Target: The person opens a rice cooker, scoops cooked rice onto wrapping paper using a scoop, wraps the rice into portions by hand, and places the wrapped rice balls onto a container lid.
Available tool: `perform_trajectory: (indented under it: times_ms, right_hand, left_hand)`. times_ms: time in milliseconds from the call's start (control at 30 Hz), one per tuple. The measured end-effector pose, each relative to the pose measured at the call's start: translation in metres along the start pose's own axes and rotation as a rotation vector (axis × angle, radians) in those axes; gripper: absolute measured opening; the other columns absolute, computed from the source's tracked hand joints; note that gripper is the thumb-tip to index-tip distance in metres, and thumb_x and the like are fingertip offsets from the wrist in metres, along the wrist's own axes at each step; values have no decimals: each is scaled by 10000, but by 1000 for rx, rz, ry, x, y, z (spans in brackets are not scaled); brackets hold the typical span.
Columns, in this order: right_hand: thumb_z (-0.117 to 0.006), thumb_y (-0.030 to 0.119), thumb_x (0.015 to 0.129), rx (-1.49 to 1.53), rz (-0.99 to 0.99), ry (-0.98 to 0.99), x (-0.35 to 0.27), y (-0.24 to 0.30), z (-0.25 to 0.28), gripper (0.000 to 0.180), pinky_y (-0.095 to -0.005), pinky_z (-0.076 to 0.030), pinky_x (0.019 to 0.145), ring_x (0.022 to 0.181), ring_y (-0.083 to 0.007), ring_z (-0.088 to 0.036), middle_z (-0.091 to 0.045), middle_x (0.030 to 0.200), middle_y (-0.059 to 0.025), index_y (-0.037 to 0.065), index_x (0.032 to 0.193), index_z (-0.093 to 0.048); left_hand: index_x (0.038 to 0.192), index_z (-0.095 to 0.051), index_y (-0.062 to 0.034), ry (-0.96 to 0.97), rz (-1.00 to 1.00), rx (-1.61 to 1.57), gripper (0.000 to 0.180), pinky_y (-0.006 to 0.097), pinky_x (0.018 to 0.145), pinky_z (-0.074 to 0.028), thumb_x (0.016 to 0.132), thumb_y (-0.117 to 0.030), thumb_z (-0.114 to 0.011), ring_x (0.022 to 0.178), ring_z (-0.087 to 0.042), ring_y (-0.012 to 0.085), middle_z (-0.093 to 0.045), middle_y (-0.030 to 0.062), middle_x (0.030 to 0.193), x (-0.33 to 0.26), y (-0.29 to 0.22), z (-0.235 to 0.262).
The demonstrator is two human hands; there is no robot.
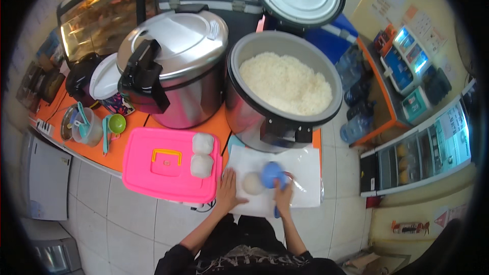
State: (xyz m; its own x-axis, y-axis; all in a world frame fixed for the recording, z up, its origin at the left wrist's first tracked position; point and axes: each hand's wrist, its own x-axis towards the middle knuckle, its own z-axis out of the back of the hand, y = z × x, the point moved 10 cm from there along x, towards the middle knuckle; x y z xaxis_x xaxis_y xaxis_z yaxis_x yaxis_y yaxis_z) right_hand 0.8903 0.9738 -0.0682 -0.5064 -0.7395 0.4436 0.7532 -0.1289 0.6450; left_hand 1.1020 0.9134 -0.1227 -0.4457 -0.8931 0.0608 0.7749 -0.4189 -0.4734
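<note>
My left hand (227,191) lies with fingers stretched out on the left edge of white wrapping paper (305,191). My right hand (283,197) is closed round a blue scoop (273,174) with a rounded head, whose handle end pokes out below the fist. Just left of the scoop head sits a small round mound of rice (253,183) on the paper. Behind the paper stands an uncovered rice cooker (285,40), heaped with white rice (285,84). Two pale wrapped bundles (202,165) rest on the right side of a pink box lid (140,173).
A steel cooker with a closed lid (178,40) stands behind the pink box. On the orange counter at left are a clear tub (89,132) with utensils and a green cup (116,123). Water bottles (356,127) and a glass-door cooler (417,158) are at right.
</note>
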Motion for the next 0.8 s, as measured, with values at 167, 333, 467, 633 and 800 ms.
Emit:
perform_trajectory:
  times_ms: [167, 333, 467, 633, 800]
  right_hand:
    - [-629, 152, 806, 328, -628, 49, 19, -132, 23, 565, -384, -460, 696, 687, -292, -552, -532, 892, -197, 24, 1260, -318]
    - [-725, 170, 670, -132, 265, 665, -56, 34, 4, 564, -431, -365, 921, 1075, -320, -465, -525, 1095, -132, 66, 1177, -502]
    - [-691, 207, 725, -87, 392, 827, -105, 2, 1, 298, -369, -461, 792, 921, -266, -572, -610, 936, -76, 111, 1002, -637]
    - [-623, 258, 760, -140, 354, 1066, -93, 0, -18, 154, -371, -491, 662, 774, -242, -607, -626, 747, -50, 131, 816, -687]
    - [-687, 317, 686, -196, 418, 1091, -74, 20, -25, 194, -359, -459, 632, 699, -214, -585, -576, 637, -23, 126, 672, -654]
  left_hand:
    - [1254, -418, -90, 193, -285, -147, 801, 452, 1053, -250, 566, -290, -778, 1290, -300, 289, -402, 114, 1313, -62, -34, -1]
    - [1056, -537, -127, 161, -417, -119, 394, 373, 861, -421, 668, -82, -596, 1038, -522, 253, -548, 73, 1049, -84, -16, -23]
    - [916, -594, -130, 255, -204, -237, 232, 372, 715, -466, 686, -145, -610, 868, -579, 232, -580, 38, 889, -47, -18, -7]
    - [984, -632, -188, 323, -353, -187, 391, 405, 691, -436, 664, -405, -688, 809, -589, 234, -601, 33, 863, -47, -52, -3]
    - [859, -678, -155, 354, -301, -317, 230, 372, 674, -440, 714, -332, -690, 791, -585, 216, -603, 32, 769, -50, -49, -33]
